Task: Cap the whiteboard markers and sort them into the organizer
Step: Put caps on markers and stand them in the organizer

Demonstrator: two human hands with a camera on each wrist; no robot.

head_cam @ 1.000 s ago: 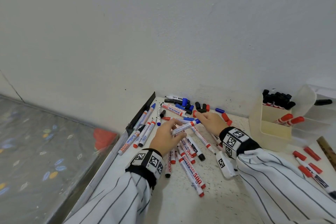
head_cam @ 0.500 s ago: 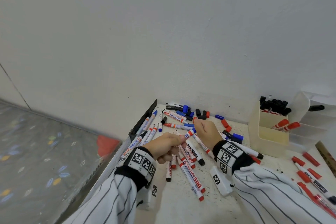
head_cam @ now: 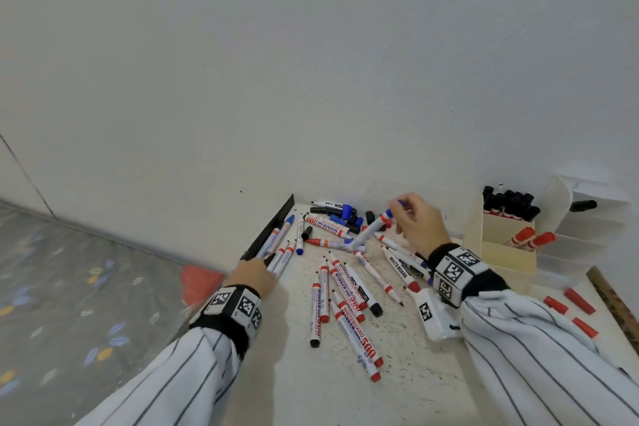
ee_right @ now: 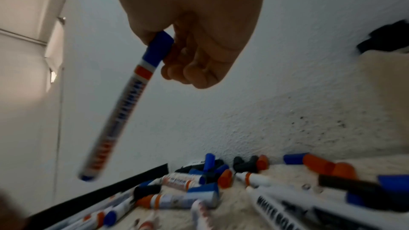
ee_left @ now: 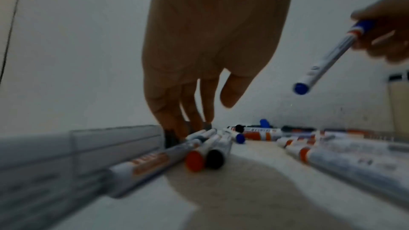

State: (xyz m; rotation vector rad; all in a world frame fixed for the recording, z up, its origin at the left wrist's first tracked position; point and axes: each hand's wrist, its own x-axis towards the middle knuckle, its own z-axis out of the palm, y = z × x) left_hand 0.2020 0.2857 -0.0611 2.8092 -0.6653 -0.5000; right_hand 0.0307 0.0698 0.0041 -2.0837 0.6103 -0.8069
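Note:
My right hand point(head_cam: 415, 221) pinches a blue-capped whiteboard marker point(head_cam: 371, 230) by its cap end and holds it tilted in the air above the pile by the wall. The right wrist view shows this marker point(ee_right: 124, 104) hanging from the thumb and curled fingers point(ee_right: 194, 69). My left hand point(head_cam: 256, 275) is low at the table's left edge. Its straight fingertips point(ee_left: 188, 125) touch a cluster of markers point(ee_left: 205, 151) lying there, and nothing is gripped. Several uncapped markers point(head_cam: 345, 294) lie mid-table. The cream organizer point(head_cam: 501, 249) at the right holds black markers point(head_cam: 508, 206) and red markers point(head_cam: 529, 239).
Loose caps point(head_cam: 349, 214) lie against the wall. A black strip point(head_cam: 269, 228) borders the table's left edge, with a drop beyond it. Red caps and markers point(head_cam: 570, 301) lie at the right near a ruler point(head_cam: 612, 301). A white tagged block point(head_cam: 432, 315) sits under my right wrist.
My left hand let go of the blue marker and moved left to the markers by the black strip. My right hand lifted that marker, now capped, up and to the right.

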